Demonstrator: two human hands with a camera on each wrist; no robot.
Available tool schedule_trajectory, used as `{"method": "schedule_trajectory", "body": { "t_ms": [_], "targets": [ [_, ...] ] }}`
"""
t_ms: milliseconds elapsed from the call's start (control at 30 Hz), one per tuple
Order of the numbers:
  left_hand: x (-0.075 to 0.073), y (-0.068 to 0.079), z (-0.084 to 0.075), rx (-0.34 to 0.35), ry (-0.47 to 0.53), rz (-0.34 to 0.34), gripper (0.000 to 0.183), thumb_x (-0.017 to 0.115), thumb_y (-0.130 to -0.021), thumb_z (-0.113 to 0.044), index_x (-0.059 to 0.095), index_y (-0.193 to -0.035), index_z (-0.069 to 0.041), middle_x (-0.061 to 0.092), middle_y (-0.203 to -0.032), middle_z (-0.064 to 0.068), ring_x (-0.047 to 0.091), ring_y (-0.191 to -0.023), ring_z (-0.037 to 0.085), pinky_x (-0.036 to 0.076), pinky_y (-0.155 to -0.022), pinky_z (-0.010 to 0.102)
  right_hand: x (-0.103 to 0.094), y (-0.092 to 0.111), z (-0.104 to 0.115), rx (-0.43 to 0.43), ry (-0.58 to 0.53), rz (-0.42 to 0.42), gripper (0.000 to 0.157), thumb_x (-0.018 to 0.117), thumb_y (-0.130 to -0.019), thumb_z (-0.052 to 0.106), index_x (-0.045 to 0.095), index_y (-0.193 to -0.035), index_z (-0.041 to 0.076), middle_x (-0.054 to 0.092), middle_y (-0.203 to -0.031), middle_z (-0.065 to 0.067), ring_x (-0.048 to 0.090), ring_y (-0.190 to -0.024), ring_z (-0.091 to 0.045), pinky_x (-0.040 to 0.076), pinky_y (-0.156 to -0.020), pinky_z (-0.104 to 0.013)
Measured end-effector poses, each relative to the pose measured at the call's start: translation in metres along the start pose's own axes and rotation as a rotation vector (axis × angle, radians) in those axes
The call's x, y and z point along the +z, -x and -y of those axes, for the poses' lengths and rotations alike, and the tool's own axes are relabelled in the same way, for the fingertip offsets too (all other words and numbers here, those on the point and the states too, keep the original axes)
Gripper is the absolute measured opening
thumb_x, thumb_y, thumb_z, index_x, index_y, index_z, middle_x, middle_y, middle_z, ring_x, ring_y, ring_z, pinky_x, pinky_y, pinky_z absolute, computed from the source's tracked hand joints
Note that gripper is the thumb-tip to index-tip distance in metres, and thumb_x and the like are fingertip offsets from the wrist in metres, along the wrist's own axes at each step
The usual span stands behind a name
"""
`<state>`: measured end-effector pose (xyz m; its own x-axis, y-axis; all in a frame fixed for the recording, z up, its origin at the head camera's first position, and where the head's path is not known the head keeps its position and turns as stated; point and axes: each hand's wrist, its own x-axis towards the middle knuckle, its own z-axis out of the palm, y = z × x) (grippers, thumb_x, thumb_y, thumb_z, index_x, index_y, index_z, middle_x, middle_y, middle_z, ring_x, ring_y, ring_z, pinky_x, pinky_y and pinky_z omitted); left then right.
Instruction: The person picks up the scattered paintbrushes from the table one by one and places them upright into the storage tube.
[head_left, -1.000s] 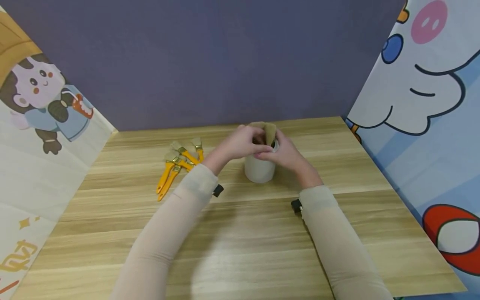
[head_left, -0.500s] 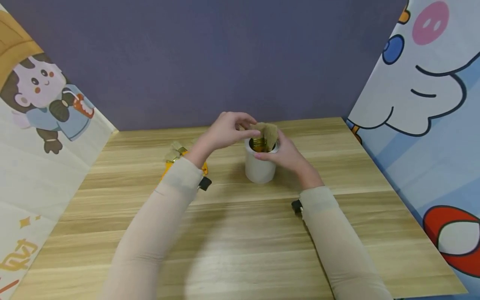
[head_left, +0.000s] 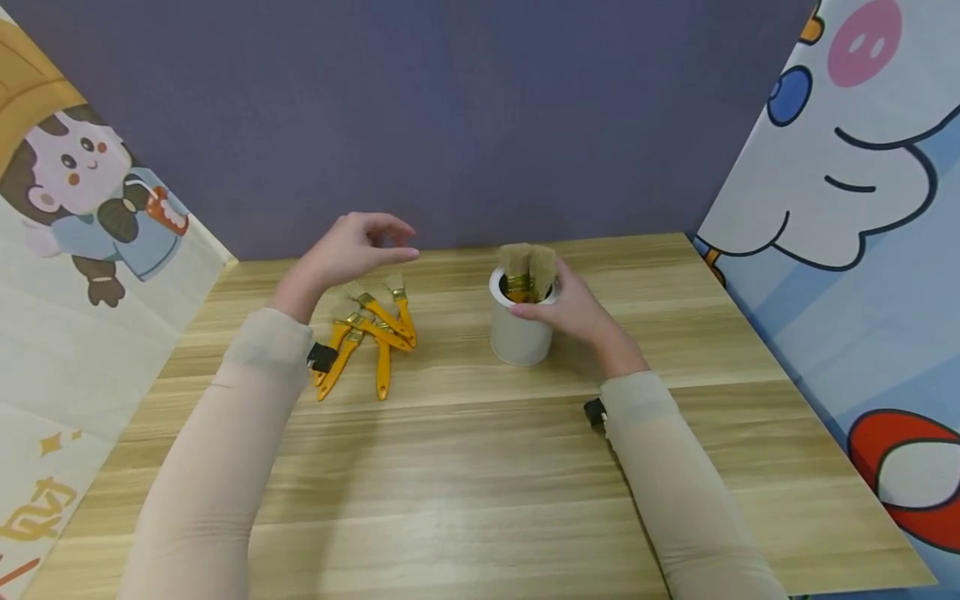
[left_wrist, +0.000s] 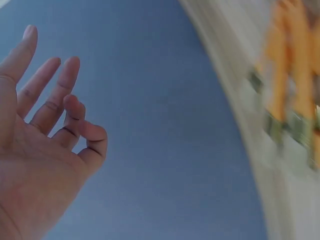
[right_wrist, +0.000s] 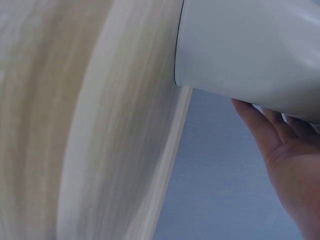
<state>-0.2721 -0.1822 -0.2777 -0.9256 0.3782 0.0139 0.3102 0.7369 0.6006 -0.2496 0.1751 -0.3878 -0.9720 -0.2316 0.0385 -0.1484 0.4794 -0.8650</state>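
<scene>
A white cylindrical cup point(head_left: 521, 337) stands upright on the table, right of centre in the head view. Paintbrushes point(head_left: 516, 260) stick out of it bristles up, their handles hidden inside. My right hand point(head_left: 579, 315) holds the cup near its rim, thumb on the near side. The right wrist view shows its fingers point(right_wrist: 256, 122) against the cup's side wall. Raised over the back left, my left hand point(head_left: 351, 250) holds nothing, its fingers loosely bent in the left wrist view. Below it, several loose paintbrushes point(head_left: 343, 363) with yellow-orange handles lie in an overlapping pile.
The wooden table point(head_left: 465, 483) ends at a dark blue-grey wall point(head_left: 480, 125) at the back. Cartoon-printed panels flank it left point(head_left: 45, 350) and right point(head_left: 840, 333). Small black clips point(head_left: 322, 357) sit at both sleeve cuffs.
My left hand has drawn away from the cup, leftward to above the loose brushes, leaving the brushes standing in the cup. My right hand has stayed on the cup.
</scene>
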Motion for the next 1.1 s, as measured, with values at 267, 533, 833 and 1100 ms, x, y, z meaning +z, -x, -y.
{"method": "schedule_trajectory", "body": {
  "t_ms": [267,533,833,1100],
  "targets": [
    [-0.006,0.013,0.063,-0.107,-0.063,0.057,0.049,0.072,-0.101,-0.047,0.068,-0.141,-0.018,0.064,-0.137,0.013,0.049,-0.102,0.03,0.042,-0.079,0.046,-0.001,-0.001,-0.001,-0.008,-0.014,-0.002,0.114,0.093,-0.08,0.049,0.026,-0.169,0.027,0.038,-0.171,-0.01,0.036,-0.158,-0.034,0.032,-0.127,-0.061],
    [0.001,0.021,0.11,-0.122,-0.113,0.128,0.046,0.072,-0.104,-0.032,0.066,-0.143,-0.008,0.03,-0.168,0.03,0.026,-0.156,0.055,0.025,-0.122,0.074,-0.001,-0.001,-0.002,-0.01,-0.011,-0.005,0.115,0.093,-0.08,0.051,0.025,-0.169,0.028,0.037,-0.172,-0.009,0.034,-0.159,-0.034,0.031,-0.127,-0.062],
    [0.02,0.023,0.137,-0.117,-0.132,0.208,0.045,0.075,-0.101,-0.02,0.066,-0.142,-0.007,0.018,-0.17,0.035,0.011,-0.158,0.06,0.013,-0.123,0.08,0.0,-0.002,-0.003,0.0,-0.02,-0.009,0.114,0.094,-0.079,0.049,0.027,-0.169,0.028,0.038,-0.171,-0.01,0.036,-0.158,-0.034,0.033,-0.126,-0.062],
    [0.028,0.027,0.149,-0.12,-0.172,0.203,0.044,0.077,-0.099,-0.018,0.067,-0.14,-0.007,0.023,-0.166,0.035,0.017,-0.154,0.061,0.016,-0.122,0.079,0.0,0.0,0.0,0.027,-0.026,0.003,0.12,0.093,-0.079,0.052,0.02,-0.171,0.028,0.034,-0.173,-0.01,0.035,-0.159,-0.035,0.033,-0.126,-0.061]
  ]
}}
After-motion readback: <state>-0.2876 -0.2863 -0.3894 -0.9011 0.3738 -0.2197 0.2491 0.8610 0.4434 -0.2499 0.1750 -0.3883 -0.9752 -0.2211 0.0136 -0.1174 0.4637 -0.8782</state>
